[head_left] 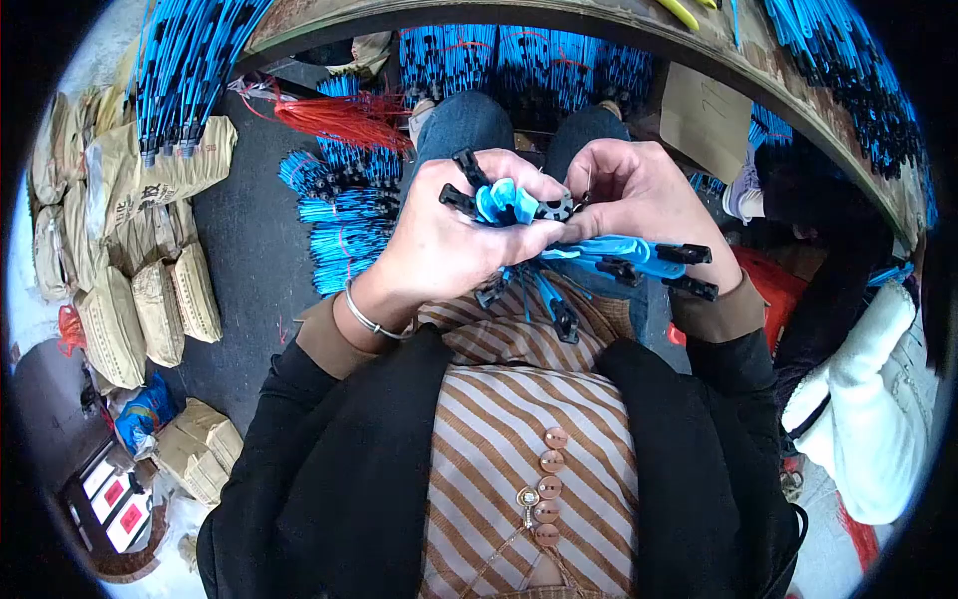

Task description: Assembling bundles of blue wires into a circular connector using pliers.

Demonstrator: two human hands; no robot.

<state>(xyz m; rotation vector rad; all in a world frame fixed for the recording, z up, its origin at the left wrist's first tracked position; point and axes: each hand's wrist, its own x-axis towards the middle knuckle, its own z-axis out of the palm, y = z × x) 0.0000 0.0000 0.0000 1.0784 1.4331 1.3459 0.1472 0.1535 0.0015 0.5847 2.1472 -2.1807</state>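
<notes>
Above my lap, my left hand [444,240] is closed around a bundle of blue strips with black plastic ends [639,255]. Some strips bend up between its thumb and fingers; others fan out below and to the right. A small black notched disc [556,208] shows between the two hands. My right hand [639,195] is curled in a pinch beside that disc, thumb and fingertip close together. A thin dark piece appears at its fingertips, too small to name. The palms hide the middle of the bundle.
A curved bench edge [768,75] crosses ahead, with blue rod bundles [195,70] on it. More blue bundles [344,225] and red strands [339,118] lie on the floor. Tan sacks [130,240] are piled left. A cardboard box [704,120] stands right, near another person's white garment [863,399].
</notes>
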